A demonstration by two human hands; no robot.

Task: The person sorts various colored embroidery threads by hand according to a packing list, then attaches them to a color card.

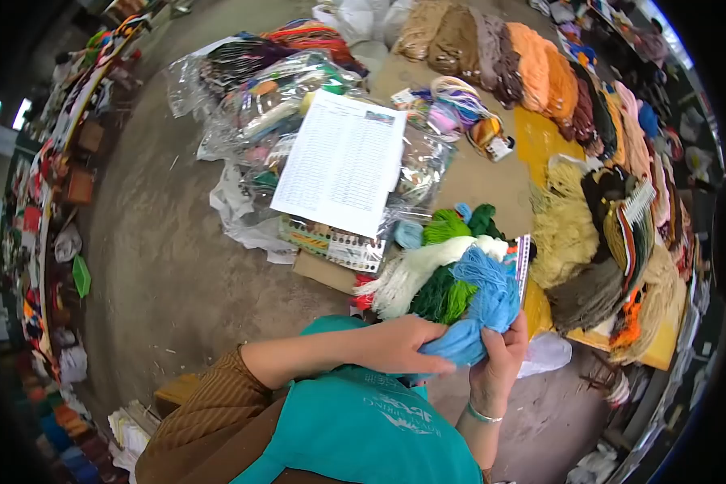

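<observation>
A skein of light blue yarn (490, 284) lies between my two hands at the near edge of the table. My left hand (405, 344) is closed round its lower end, thumb on top. On the other side my right hand (500, 353), with a bracelet at the wrist, pinches the same skein between thumb and fingers. Against it lie a white yarn hank (411, 273), dark green yarn (433, 295) and bright green yarn (460, 300). Beyond them is a bright green bundle (445, 227). A printed sheet (339, 165) rests on clear plastic bags farther off.
Clear bags of coloured yarn (258, 109) are piled at the back left. Hanks in brown, orange (532, 64) and cream (565, 222) line the right side. A card with holes (335, 242) sticks out below the sheet. Concrete floor (177, 242) shows at the left.
</observation>
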